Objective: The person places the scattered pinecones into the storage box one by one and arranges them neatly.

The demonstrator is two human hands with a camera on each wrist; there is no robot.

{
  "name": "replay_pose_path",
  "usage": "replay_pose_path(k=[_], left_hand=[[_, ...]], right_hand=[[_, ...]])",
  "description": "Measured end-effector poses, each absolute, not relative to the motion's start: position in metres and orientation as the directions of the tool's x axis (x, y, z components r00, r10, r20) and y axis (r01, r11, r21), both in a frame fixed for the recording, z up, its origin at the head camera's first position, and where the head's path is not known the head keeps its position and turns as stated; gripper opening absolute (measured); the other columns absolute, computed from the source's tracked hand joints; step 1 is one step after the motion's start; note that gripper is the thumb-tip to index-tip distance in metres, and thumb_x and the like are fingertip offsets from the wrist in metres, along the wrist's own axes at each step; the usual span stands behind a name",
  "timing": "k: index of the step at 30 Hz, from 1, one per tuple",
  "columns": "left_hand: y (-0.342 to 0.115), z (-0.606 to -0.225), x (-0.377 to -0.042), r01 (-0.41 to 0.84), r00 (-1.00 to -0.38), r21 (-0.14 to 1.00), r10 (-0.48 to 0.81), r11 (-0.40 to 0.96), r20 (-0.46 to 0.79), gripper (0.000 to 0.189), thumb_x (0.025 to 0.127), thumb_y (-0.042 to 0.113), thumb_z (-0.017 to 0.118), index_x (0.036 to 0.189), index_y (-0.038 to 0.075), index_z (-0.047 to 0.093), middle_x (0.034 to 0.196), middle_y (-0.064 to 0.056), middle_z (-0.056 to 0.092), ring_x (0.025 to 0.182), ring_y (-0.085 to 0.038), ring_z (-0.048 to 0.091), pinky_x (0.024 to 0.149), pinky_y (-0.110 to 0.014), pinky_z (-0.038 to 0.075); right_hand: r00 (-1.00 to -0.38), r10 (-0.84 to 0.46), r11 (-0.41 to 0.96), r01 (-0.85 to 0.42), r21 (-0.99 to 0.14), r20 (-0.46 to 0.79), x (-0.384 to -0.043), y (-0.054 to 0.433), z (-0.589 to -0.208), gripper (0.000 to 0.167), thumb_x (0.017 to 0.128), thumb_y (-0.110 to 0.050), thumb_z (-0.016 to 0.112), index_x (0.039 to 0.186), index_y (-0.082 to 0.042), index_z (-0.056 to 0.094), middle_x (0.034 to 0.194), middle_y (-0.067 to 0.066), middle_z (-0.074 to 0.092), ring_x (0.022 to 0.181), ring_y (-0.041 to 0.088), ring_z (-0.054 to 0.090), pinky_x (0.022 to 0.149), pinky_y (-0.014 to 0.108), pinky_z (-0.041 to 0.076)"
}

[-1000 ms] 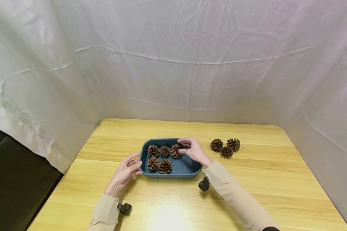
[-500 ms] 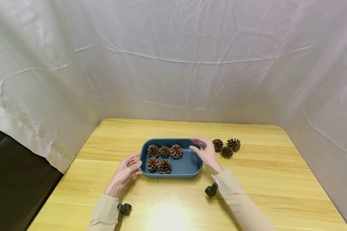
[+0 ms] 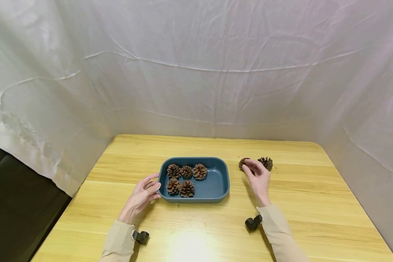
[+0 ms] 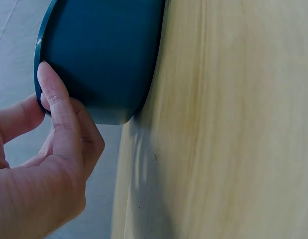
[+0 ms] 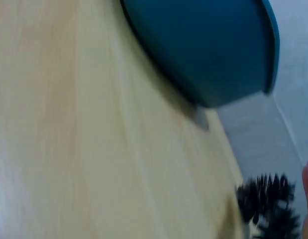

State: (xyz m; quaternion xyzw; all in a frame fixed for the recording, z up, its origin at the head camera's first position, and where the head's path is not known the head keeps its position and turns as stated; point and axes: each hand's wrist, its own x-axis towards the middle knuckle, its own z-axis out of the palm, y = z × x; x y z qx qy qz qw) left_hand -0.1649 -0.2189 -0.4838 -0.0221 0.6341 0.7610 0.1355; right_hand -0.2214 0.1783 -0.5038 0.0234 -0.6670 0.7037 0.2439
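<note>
A dark blue oblong tray [image 3: 213,188] rests on the wooden table, with several brown pine cones [image 3: 187,188] grouped in its left half. My left hand [image 3: 141,198] pinches the tray's left end, thumb and fingers on either side of the rim in the left wrist view. To the right of the tray, my right hand [image 3: 259,181] arches over loose pine cones, its thumb and fingers spread. One pine cone [image 3: 242,164] shows partly past the fingertips, and another [image 3: 267,163] lies just beyond the hand. The hand hides the spot between them. In the right wrist view, dark pine cones [image 5: 270,204] appear near a fingertip.
The light wooden table [image 3: 314,203] has its back edge against a hanging pale curtain [image 3: 196,91], which also closes off both sides. A dark surface [image 3: 16,203] lies low at the left beyond the table.
My right hand has left the pine cone inside the tray and moved right, over the tray's right end, to the loose pine cones. The left hand and tray have stayed put.
</note>
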Motion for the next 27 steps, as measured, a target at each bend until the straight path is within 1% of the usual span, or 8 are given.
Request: replay_pose_path(k=[3,5,9,13,19,23,24,27], left_hand=[[-0.219,-0.484,-0.165,-0.235,-0.961,0.959,0.186,-0.159,-0.205,0.060,0.101,0.001,0.054,0.153,-0.008,0.025,0.102,0.000,0.058,0.075,-0.006,0.060,0.069,-0.017,0.060],[-0.219,-0.484,-0.165,-0.240,-0.959,0.958,0.190,-0.159,-0.209,0.061,0.101,0.001,0.054,0.153,-0.008,0.024,0.103,-0.001,0.058,0.075,-0.006,0.061,0.069,-0.016,0.060],[-0.219,-0.482,-0.165,-0.260,-0.956,0.952,0.184,-0.160,-0.230,0.061,0.102,0.001,0.054,0.154,-0.006,0.025,0.103,-0.001,0.058,0.074,-0.007,0.061,0.069,-0.017,0.060],[-0.219,-0.481,-0.165,-0.269,-0.955,0.950,0.175,-0.159,-0.241,0.060,0.101,0.001,0.054,0.154,-0.005,0.026,0.103,-0.001,0.057,0.074,-0.007,0.061,0.069,-0.017,0.060],[-0.220,-0.481,-0.165,-0.266,-0.954,0.951,0.185,-0.156,-0.236,0.061,0.102,0.000,0.053,0.154,-0.006,0.024,0.103,-0.001,0.058,0.074,-0.007,0.061,0.070,-0.017,0.060],[-0.220,-0.481,-0.165,-0.269,-0.953,0.953,0.180,-0.142,-0.242,0.060,0.102,0.002,0.053,0.154,-0.005,0.026,0.103,-0.001,0.057,0.074,-0.007,0.061,0.070,-0.017,0.060],[-0.220,-0.481,-0.165,-0.270,-0.952,0.953,0.184,-0.137,-0.243,0.060,0.102,0.002,0.053,0.155,-0.005,0.025,0.103,0.000,0.056,0.074,-0.006,0.060,0.070,-0.017,0.060],[-0.221,-0.482,-0.166,-0.268,-0.951,0.955,0.191,-0.130,-0.241,0.060,0.102,0.003,0.053,0.155,-0.004,0.025,0.103,0.000,0.056,0.075,-0.006,0.060,0.071,-0.017,0.060]], right_hand=[[-0.878,0.399,0.011,-0.284,-0.959,0.264,-0.219,0.190,-0.507,0.030,0.089,0.005,0.071,0.117,0.014,0.065,0.105,0.007,0.067,0.090,0.006,0.062,0.081,0.009,0.055],[-0.868,0.445,-0.003,-0.248,-0.969,0.221,-0.217,0.196,-0.508,0.031,0.089,0.003,0.072,0.118,0.013,0.065,0.105,0.007,0.066,0.088,0.007,0.060,0.076,0.008,0.054],[-0.843,0.495,-0.034,-0.264,-0.964,0.213,-0.216,0.205,-0.508,0.032,0.088,0.003,0.072,0.118,0.013,0.065,0.101,0.008,0.067,0.083,0.009,0.059,0.071,0.009,0.054],[-0.836,0.509,-0.044,-0.265,-0.963,0.206,-0.215,0.209,-0.507,0.032,0.087,0.003,0.074,0.116,0.012,0.066,0.097,0.005,0.068,0.080,0.007,0.059,0.069,0.008,0.054],[-0.833,0.514,0.072,-0.196,-0.978,0.205,-0.217,0.215,-0.512,0.029,0.087,-0.002,0.077,0.114,0.006,0.070,0.095,0.003,0.064,0.076,0.006,0.059,0.066,0.007,0.051],[-0.847,0.495,0.176,-0.123,-0.977,0.195,-0.216,0.217,-0.515,0.030,0.087,-0.008,0.079,0.115,0.000,0.073,0.100,0.002,0.063,0.078,0.004,0.055,0.065,0.007,0.048],[-0.852,0.489,0.192,-0.105,-0.976,0.188,-0.216,0.217,-0.516,0.030,0.087,-0.009,0.079,0.115,-0.002,0.073,0.103,0.003,0.063,0.080,0.005,0.055,0.066,0.006,0.047],[-0.865,0.473,0.223,-0.063,-0.973,0.164,-0.214,0.217,-0.513,0.032,0.087,-0.008,0.078,0.118,0.000,0.072,0.112,0.009,0.062,0.090,0.015,0.054,0.068,0.006,0.044]])
